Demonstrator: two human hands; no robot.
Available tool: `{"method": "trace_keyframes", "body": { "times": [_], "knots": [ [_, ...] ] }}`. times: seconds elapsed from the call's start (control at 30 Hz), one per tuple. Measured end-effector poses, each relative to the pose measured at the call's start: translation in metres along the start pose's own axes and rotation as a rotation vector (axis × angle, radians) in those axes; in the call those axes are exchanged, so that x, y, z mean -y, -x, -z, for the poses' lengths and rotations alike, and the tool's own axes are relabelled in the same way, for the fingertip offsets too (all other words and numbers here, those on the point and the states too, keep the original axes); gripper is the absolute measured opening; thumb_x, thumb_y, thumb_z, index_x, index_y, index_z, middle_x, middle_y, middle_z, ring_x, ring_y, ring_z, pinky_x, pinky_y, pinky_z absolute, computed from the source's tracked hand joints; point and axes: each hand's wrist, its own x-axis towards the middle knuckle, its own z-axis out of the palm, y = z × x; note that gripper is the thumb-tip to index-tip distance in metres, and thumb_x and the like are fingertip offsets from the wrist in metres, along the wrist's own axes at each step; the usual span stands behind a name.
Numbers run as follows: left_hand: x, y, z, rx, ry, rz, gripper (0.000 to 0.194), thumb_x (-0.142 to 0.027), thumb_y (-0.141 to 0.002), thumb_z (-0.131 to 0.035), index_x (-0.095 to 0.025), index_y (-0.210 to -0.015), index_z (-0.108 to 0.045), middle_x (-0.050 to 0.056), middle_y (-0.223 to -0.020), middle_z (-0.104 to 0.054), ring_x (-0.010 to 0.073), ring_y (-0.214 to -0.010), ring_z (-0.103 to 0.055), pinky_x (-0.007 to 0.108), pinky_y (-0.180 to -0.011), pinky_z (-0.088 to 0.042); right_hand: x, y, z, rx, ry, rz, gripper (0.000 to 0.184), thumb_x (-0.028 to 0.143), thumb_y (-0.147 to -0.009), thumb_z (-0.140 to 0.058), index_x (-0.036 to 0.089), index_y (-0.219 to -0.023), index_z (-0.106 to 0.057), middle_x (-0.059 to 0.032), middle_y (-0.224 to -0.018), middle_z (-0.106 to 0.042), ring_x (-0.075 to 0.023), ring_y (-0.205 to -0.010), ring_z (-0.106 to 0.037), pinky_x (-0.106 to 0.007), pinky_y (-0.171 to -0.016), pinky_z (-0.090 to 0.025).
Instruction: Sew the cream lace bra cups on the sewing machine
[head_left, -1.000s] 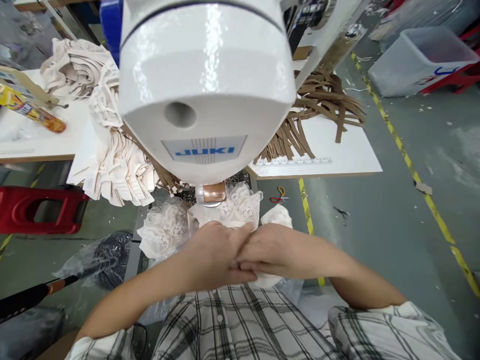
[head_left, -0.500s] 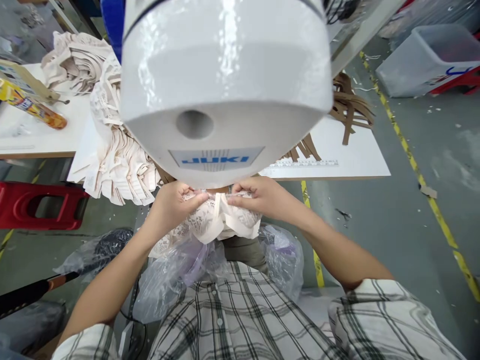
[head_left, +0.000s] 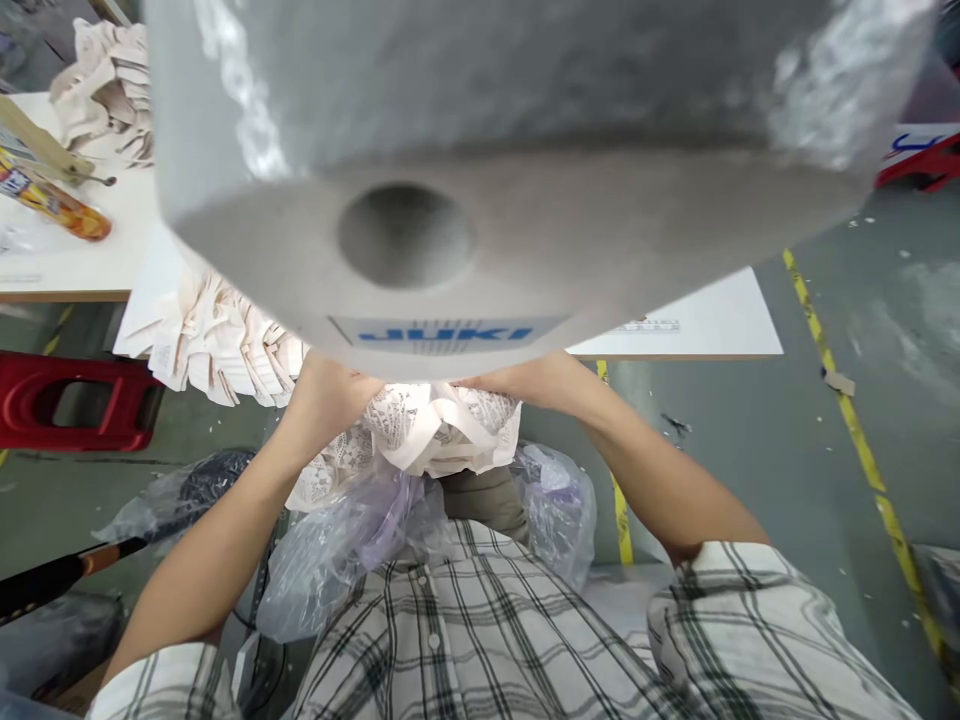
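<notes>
Head view | I saw the lace piece (head_left: 442, 430), partly hidden by the machine (head_left: 570, 230) | left hand (head_left: 337, 390) was at its left end, right hand (head_left: 529, 383) at its right, the two apart; fingers were hidden, so I couldn't tell their grip | clear bag (head_left: 322, 570) lay nearer the shirt (head_left: 480, 620)

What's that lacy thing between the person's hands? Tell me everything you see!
The lacy thing is creamy white and looks like soft fabric. Its sides have a holey, flowery-looking pattern, and smooth, plain bands slant across its middle. It's bunched up and curvy, below the big machine head, which hides its top edge. The left hand is at its left and the right hand at its right, but their fingertips are hidden.
</notes>
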Motion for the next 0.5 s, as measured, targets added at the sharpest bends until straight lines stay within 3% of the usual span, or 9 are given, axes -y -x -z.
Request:
{"method": "trace_keyframes", "body": {
  "times": [0.1, 0.33, 0.5],
  "knots": [
    [0.002, 0.0, 0.0, -0.002, -0.018, 0.002, 0.025, -0.036, -0.077, -0.075, -0.019, -0.082, -0.057, 0.005, -0.083, -0.069, 0.022, -0.092, -0.066, 0.032, -0.085, -0.056, -0.006, -0.002, -0.001, 0.003, 0.005, 0.019, 0.025, 0.044, -0.082, -0.077, 0.021, -0.087, -0.071, -0.0025, -0.078, -0.067, -0.0257, -0.09, -0.063, -0.037, -0.086, -0.049],
    [0.002, -0.002, 0.001, 0.001, -0.029, 0.021, 0.017, -0.033, -0.085, -0.067, -0.021, -0.082, -0.056, 0.005, -0.09, -0.072, 0.0215, -0.092, -0.067, 0.034, -0.088, -0.056, -0.006, -0.002, -0.002, -0.036, -0.007, 0.034, 0.031, 0.048, -0.08, -0.076, 0.019, -0.087, -0.069, -0.0035, -0.084, -0.069, -0.0244, -0.088, -0.063, -0.035, -0.081, -0.049],
    [0.003, -0.004, 0.006, 0.004, -0.086, 0.061, 0.014, -0.028, -0.082, -0.069, -0.022, -0.08, -0.057, 0.003, -0.087, -0.07, 0.0212, -0.09, -0.065, 0.037, -0.092, -0.054, -0.024, 0.004, -0.011, -0.137, -0.142, -0.059, 0.051, 0.053, -0.072, -0.081, 0.021, -0.108, -0.067, -0.0075, -0.106, -0.071, -0.0283, -0.103, -0.062, -0.037, -0.088, -0.049]
  ]
}}
